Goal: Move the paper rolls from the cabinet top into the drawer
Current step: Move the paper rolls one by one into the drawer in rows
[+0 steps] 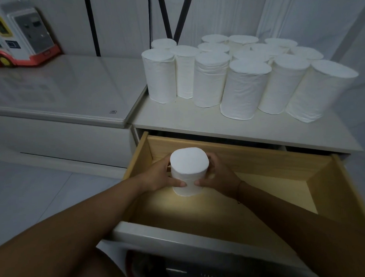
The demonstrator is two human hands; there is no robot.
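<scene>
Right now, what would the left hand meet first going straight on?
The left hand grips the paper roll directly ahead; past it, probably the drawer's back wall, though depth is unclear.

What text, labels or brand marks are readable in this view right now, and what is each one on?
"CCC", as far as it shows: small oval mark at the corner of the glass top; the line under it is too small to read.
Toy bus: stickers too blurred to read.
Paper rolls and drawer: no text.

Front rolls (pixel 245 88) half hide the rear rolls (pixel 214 38).
</scene>
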